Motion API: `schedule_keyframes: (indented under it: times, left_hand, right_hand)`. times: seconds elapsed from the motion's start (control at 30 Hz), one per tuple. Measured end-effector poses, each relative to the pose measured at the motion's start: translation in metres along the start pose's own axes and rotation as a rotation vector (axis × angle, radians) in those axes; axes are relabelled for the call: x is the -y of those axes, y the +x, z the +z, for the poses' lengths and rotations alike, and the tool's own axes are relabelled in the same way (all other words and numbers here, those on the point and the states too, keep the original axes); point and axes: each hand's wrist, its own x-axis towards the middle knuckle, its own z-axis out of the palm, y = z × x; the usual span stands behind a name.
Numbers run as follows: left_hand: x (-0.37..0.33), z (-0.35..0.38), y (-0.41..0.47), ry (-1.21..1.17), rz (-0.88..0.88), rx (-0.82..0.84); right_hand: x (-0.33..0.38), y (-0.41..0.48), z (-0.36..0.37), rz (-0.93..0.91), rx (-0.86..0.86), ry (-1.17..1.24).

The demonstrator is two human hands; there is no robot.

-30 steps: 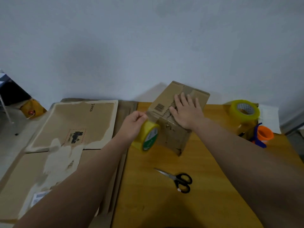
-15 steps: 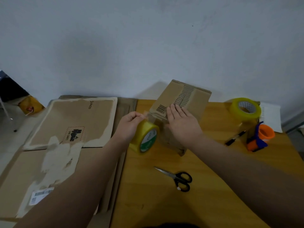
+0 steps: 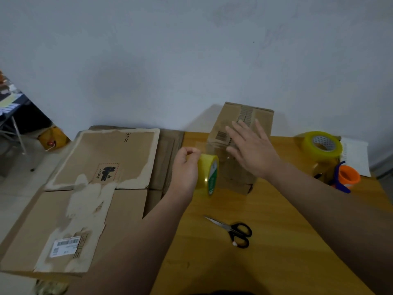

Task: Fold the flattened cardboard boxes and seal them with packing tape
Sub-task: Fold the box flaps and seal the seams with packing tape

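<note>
Cardboard box (image 3: 235, 177) stands folded up at mid-far part of the wooden table (image 3: 265, 256), w/ black-handled scissors (image 3: 232, 231) lying nearer, well apart from it. Just left of the box, left hand (image 3: 185, 167) grips a yellow tape roll (image 3: 207, 174) on edge, fingers & thumb curled round its top, clear strip running from roll to box; right hand (image 3: 253, 150) lies on box's upper face, fingers straight & spread. Flattened boxes (image 3: 95, 188) are stacked left of the table, while far right sit a bigger tape roll (image 3: 321, 145) & an orange dispenser (image 3: 348, 176).
</note>
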Motion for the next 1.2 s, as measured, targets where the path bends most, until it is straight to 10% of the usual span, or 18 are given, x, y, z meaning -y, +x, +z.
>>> schedule_keyframes:
  times: [0.1,0.23,0.33,0.63,0.8,1.03,1.2]
  left_hand:
    - [-0.004,0.006,-0.006,-0.023,0.028,0.002]
    - [-0.005,0.016,-0.012,0.028,0.124,0.057]
    - [-0.006,0.024,-0.017,0.124,0.217,0.133]
    - [-0.020,0.020,-0.016,0.501,0.188,0.052]
    - [-0.049,0.000,0.010,0.868,0.587,0.324]
    - [-0.062,0.001,0.022,0.788,0.585,0.197]
    - [-0.033,0.018,0.040,0.662,0.350,0.211]
  right_hand:
    - [0.028,-0.024,-0.011,0.278,-0.252,0.667]
    - [0.063,-0.042,-0.013,0.592,0.102,1.308]
    - [0.065,-0.038,-0.014,0.638,0.038,1.478]
    - [0.060,-0.039,-0.020,0.577,-0.084,1.322]
    - [0.048,-0.038,-0.030,0.405,-0.016,1.227]
    - [0.027,-0.043,-0.039,0.436,-0.154,1.263]
    - [0.014,-0.051,-0.012,0.477,0.081,0.696]
